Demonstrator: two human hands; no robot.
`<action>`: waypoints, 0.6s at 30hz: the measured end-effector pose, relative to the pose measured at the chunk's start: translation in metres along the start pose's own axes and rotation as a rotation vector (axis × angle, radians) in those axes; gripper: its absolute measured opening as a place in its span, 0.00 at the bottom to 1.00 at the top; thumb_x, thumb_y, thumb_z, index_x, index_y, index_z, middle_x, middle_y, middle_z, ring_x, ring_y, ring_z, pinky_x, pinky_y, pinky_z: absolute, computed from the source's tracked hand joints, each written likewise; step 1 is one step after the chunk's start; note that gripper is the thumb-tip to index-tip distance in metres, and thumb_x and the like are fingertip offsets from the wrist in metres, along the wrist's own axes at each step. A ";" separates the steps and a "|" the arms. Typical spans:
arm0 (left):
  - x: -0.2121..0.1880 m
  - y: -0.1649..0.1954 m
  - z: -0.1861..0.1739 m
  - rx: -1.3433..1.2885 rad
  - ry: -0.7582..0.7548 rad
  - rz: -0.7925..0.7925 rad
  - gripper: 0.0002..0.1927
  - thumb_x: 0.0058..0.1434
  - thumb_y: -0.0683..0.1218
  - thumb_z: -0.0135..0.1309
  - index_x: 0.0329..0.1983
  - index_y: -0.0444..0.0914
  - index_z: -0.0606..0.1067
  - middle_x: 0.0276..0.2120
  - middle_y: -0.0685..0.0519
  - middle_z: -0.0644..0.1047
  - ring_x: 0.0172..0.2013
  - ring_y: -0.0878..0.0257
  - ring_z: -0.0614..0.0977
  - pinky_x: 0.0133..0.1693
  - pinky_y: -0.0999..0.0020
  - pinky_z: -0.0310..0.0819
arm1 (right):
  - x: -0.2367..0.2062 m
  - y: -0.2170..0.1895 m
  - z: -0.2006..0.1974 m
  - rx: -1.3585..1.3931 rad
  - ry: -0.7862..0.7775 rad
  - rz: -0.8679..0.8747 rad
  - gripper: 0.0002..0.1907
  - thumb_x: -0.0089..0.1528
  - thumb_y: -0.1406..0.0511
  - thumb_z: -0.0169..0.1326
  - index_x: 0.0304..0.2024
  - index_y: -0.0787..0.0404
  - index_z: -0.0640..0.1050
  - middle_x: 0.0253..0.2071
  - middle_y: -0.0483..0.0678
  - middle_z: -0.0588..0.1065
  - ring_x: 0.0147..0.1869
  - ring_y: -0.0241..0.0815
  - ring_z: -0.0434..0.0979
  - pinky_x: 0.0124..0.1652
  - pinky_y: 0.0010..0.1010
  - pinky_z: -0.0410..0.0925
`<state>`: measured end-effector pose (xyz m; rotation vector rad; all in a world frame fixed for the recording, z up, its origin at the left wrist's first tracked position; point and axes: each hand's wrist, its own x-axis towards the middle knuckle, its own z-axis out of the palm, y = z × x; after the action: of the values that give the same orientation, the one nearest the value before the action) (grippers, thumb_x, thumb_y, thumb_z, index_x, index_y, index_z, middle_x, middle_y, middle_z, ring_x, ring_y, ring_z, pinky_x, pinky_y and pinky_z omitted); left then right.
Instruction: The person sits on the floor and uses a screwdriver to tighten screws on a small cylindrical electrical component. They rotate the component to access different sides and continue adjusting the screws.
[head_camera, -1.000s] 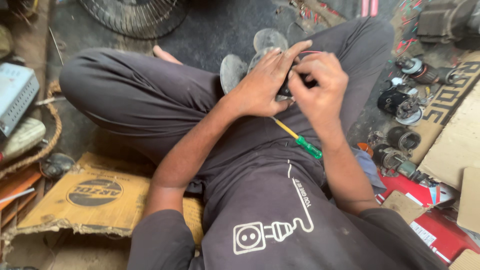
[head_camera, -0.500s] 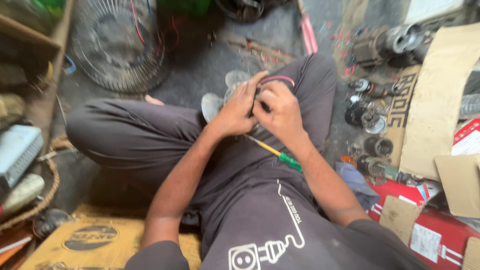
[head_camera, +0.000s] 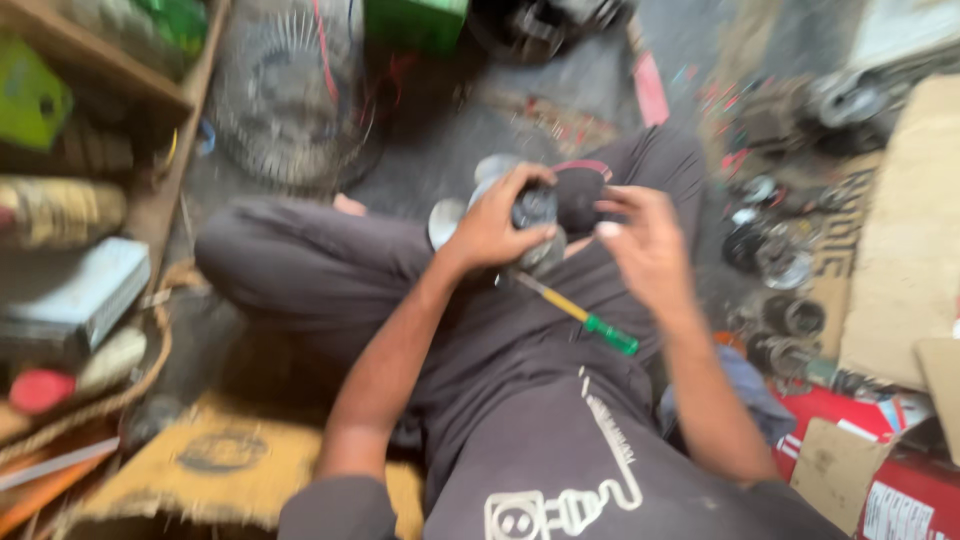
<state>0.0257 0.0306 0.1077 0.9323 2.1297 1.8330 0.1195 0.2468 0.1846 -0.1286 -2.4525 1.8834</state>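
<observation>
Shiny metal motor part, glossy plastic-handled screwdriver, matt dark cloth trousers, rough brown cardboard.

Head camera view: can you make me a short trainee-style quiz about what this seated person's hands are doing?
1. True or false: the left hand grips the round metal motor part.
2. What lies on the lap? A) hammer B) screwdriver with a yellow shaft and green handle C) pliers
3. Is the right hand holding anything?

Key: 1 true; 2 B; 3 no, its fingers are spread open beside the part.
</observation>
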 end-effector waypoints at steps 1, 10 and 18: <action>-0.001 -0.003 -0.001 -0.032 -0.003 -0.016 0.32 0.54 0.47 0.67 0.61 0.42 0.67 0.53 0.45 0.77 0.56 0.49 0.79 0.58 0.60 0.72 | -0.013 0.001 -0.015 -0.298 0.000 -0.057 0.19 0.64 0.72 0.57 0.58 0.65 0.74 0.58 0.53 0.71 0.61 0.41 0.76 0.51 0.32 0.75; 0.007 -0.012 0.012 -0.149 -0.031 -0.019 0.25 0.54 0.43 0.67 0.53 0.38 0.70 0.45 0.52 0.76 0.49 0.60 0.79 0.55 0.66 0.73 | -0.114 0.014 -0.034 -0.966 -0.295 0.010 0.18 0.53 0.66 0.63 0.46 0.62 0.79 0.42 0.54 0.75 0.49 0.58 0.75 0.46 0.43 0.69; 0.014 -0.011 0.022 -0.159 -0.075 -0.014 0.16 0.53 0.42 0.66 0.42 0.37 0.75 0.40 0.54 0.75 0.45 0.63 0.77 0.51 0.68 0.72 | -0.114 -0.007 -0.094 -0.352 -0.017 -0.003 0.11 0.61 0.72 0.57 0.47 0.67 0.76 0.46 0.52 0.78 0.46 0.43 0.79 0.47 0.31 0.72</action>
<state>0.0221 0.0559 0.0963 0.9309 1.9109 1.8967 0.2406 0.3245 0.2170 -0.1207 -2.7682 1.4376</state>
